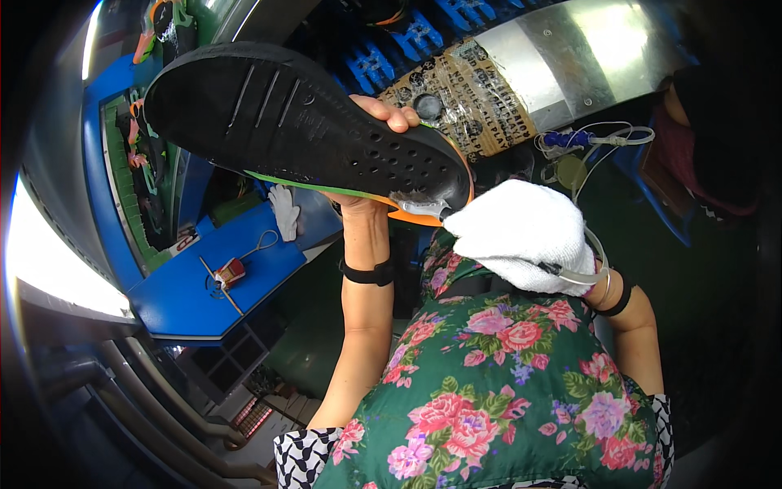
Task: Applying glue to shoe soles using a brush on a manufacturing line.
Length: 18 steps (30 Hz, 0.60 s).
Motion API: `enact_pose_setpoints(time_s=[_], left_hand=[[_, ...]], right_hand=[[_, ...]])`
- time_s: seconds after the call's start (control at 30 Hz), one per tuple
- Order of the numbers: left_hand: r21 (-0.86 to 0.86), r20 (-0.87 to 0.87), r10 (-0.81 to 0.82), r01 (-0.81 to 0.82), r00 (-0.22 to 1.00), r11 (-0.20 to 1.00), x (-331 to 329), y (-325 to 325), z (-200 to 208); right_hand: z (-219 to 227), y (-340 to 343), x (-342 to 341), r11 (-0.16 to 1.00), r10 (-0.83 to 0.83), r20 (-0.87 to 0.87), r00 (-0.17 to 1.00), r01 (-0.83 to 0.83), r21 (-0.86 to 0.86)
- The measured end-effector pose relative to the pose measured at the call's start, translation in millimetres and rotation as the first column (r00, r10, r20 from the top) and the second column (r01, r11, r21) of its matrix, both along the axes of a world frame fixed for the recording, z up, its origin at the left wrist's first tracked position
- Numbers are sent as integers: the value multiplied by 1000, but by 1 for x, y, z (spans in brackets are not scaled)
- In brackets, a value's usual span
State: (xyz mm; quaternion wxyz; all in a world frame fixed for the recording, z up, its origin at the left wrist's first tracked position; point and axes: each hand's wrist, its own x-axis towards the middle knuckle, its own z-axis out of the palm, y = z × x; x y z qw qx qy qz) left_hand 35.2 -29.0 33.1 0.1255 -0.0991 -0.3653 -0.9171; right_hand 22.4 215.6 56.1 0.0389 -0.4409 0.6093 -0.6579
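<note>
My left hand [386,112] holds up a shoe [301,130] with its black underside turned toward me. Grooves cross the forepart of the underside, and small holes dot the heel part. Green and orange edging shows along the shoe's side and heel. My right hand [521,235] wears a thick white glove and is closed at the heel end. A narrow dark-tipped tool [445,214] pokes out of the glove and meets the shoe's edge beside a shiny, wet-looking patch; the glove hides most of it. A clear tube [604,259] loops behind the gloved hand.
A blue table [175,297] on the left bears a white glove [284,212] and a small red object [230,271]. Other shoe parts [134,134] lie on a green belt at upper left. Ahead are a metal panel [562,57] and taped brown cardboard [497,106].
</note>
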Motion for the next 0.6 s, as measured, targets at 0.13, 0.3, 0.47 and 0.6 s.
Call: enact_pose_setpoints(time_s=[0.13, 0.3, 0.47, 0.6], left_hand=[[-37, -23, 28, -29, 999, 999, -2, 0, 0], [-117, -30, -6, 2, 1000, 993, -3, -10, 0], [-118, -8, 20, -21, 1000, 993, -2, -10, -3], [-142, -24, 2, -5, 1000, 990, -2, -12, -1]], right_hand=[[-2, 4, -3, 999, 44, 160, 986, -40, -31], [3, 1, -1, 1000, 30, 10, 1000, -30, -4], [0, 8, -2, 1000, 20, 142, 990, -21, 6], [6, 2, 3, 999, 37, 43, 998, -36, -16]])
